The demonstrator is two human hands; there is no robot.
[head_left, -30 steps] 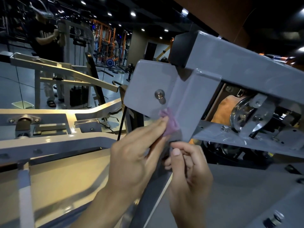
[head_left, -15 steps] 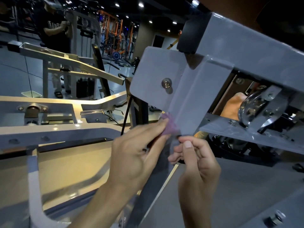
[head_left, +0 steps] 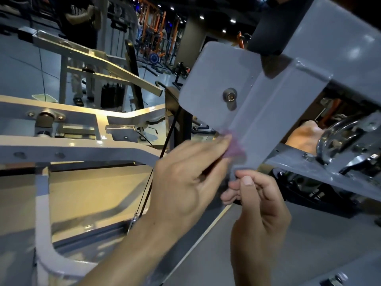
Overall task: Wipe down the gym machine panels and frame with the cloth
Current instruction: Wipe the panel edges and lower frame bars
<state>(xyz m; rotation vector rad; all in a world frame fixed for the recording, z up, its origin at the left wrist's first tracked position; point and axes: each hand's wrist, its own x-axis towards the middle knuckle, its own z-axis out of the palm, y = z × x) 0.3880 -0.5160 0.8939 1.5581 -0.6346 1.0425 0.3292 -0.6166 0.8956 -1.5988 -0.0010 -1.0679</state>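
Head view showed the left hand (head_left: 185, 178) raised to the lower edge of a grey panel (head_left: 214, 79) on the gym machine, its fingers held straight and close together, the tips pressing a small purple cloth (head_left: 235, 149) flat against the metal. The cloth sat just below a round bolt (head_left: 229, 96) in the panel, at the seam where the flat plate met the slanted frame beam (head_left: 274, 112). The right hand (head_left: 255, 199) was directly beneath, fingers curled and the thumb bent over them, pinching something at the bottom corner of the beam; whether that was a trailing part of the cloth could not be told through the blur. The two hands were near each other but apart. To the right, inside the opening of the frame, a shiny chrome pulley (head_left: 338, 141) was visible. To the left lay pale cream frame arms (head_left: 82, 145) of the machine with a thin black cable (head_left: 169, 139) running down past them. Far back, a person (head_left: 82, 19) in a dark shirt stood among other machines
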